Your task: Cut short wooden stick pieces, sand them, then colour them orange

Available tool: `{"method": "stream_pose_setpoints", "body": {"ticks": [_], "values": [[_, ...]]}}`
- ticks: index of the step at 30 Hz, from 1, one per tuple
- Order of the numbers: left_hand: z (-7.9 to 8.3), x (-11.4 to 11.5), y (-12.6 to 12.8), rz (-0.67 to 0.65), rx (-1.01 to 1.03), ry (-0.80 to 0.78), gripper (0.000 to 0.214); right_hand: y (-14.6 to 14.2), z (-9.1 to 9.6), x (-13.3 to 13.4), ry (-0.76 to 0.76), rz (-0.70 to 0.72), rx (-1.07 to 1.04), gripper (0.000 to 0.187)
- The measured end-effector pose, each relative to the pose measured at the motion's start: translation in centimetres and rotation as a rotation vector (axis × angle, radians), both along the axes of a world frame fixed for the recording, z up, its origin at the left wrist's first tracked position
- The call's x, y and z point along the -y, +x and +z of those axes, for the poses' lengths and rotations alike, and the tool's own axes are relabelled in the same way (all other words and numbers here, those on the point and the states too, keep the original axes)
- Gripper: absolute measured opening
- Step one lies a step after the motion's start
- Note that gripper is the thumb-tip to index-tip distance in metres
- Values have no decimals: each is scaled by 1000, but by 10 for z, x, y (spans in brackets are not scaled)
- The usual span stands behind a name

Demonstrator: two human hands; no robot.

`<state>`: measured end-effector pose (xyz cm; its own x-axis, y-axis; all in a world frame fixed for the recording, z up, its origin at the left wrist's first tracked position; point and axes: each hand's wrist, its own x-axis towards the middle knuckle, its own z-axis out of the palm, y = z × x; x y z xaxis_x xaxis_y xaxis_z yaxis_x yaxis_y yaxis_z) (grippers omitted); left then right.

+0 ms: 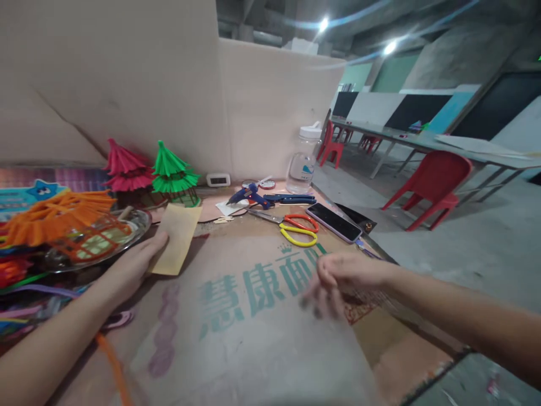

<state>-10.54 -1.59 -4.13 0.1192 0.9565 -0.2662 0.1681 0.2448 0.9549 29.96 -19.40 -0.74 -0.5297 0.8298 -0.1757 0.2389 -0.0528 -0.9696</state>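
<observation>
My left hand (pixel 141 259) is closed on a pale yellow strip of card (pixel 177 239), its thumb on the near face, just right of the foil tray. My right hand (pixel 338 279) hovers over the printed cardboard sheet (pixel 270 361), its fingers bent, apart and blurred, with nothing visible in them. Beyond it lie scissors (pixel 296 228) with one red and one yellow handle. A dark blue glue gun (pixel 251 194) rests behind them, beside blue-handled pliers (pixel 291 198).
An orange pipe-cleaner roof (pixel 59 217) sits by a foil tray (pixel 146 223) on the left. Pink (pixel 127 166) and green (pixel 173 172) fringed towers stand behind. A phone (pixel 333 221), a water bottle (pixel 302 163) and a small digital clock (pixel 218 180) are along the back and right. Red chairs (pixel 437 180) stand beyond.
</observation>
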Motion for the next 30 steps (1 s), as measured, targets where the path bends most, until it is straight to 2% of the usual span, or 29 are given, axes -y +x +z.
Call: {"method": "stream_pose_setpoints", "body": {"ticks": [1,4,7,9,10,11,12,13,14,15,18,21,24,27,30], "values": [[0,0,1,-9,10,6,44,-9,1,-1,114,-67,16,60],[-2,3,4,-36,29,37,43,-59,-2,-7,259,-22,69,44],[-4,8,7,-24,28,81,42,-108,-12,6,324,168,80,33],[-6,10,7,-18,24,101,41,-119,-17,21,341,404,30,37],[-7,11,7,-20,22,103,41,-118,-19,27,253,541,-14,41],[-7,12,7,-23,21,102,41,-114,-20,30,147,584,-59,47],[-7,13,6,-27,20,99,41,-107,-21,29,75,452,-101,54],[-7,13,6,-31,18,95,42,-100,-22,25,57,256,-124,59],[-6,13,5,-35,16,91,44,-92,-23,19,115,40,-106,62],[-5,13,4,-40,11,89,46,-86,-25,12,184,-93,-22,59],[-3,15,4,-56,-18,111,57,-72,-35,-9,462,-110,331,36],[-2,21,9,-69,-64,175,68,-61,-46,-21,627,-94,482,37],[-3,31,20,-65,-119,246,72,-47,-51,-36,668,-25,541,41],[-1,36,30,-65,-189,309,74,-37,-49,-56,686,34,543,36],[9,36,32,-122,-276,348,72,-38,-44,-66,660,-2,493,32]]}}
